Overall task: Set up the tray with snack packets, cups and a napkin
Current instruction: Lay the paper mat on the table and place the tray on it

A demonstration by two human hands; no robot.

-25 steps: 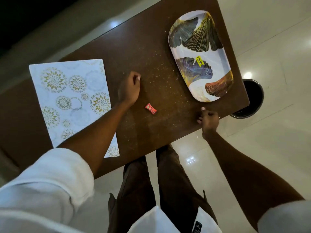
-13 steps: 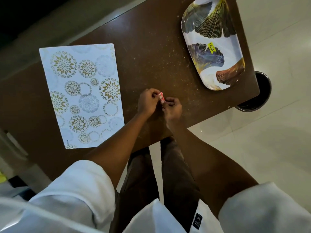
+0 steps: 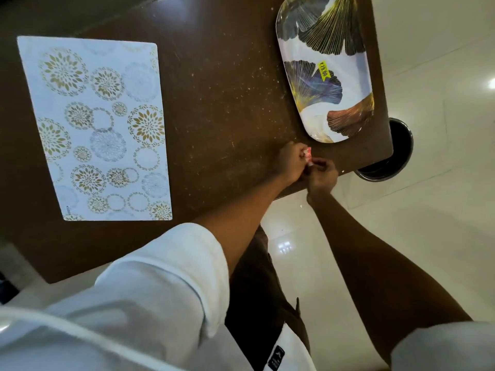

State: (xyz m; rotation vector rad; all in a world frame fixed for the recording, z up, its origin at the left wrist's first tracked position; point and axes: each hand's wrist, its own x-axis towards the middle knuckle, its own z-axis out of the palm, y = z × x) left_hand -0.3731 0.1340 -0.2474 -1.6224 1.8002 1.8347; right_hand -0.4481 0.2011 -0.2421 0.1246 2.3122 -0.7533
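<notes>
A small red snack packet is pinched between the fingertips of my left hand and my right hand, just above the table's near edge. The oval tray, white with dark and gold fan-leaf prints and a yellow price sticker, lies flat at the table's right end, a short way beyond the packet. Nothing lies on the tray. No cups or napkin show.
A white placemat with gold flower circles lies on the left of the brown table. A dark round bin stands on the glossy floor beside the table's right corner. My legs are below the table edge.
A second ago the packet lay on the table with my hands apart. Both hands then closed on it and have carried it rightward, nearer the tray's near end.
</notes>
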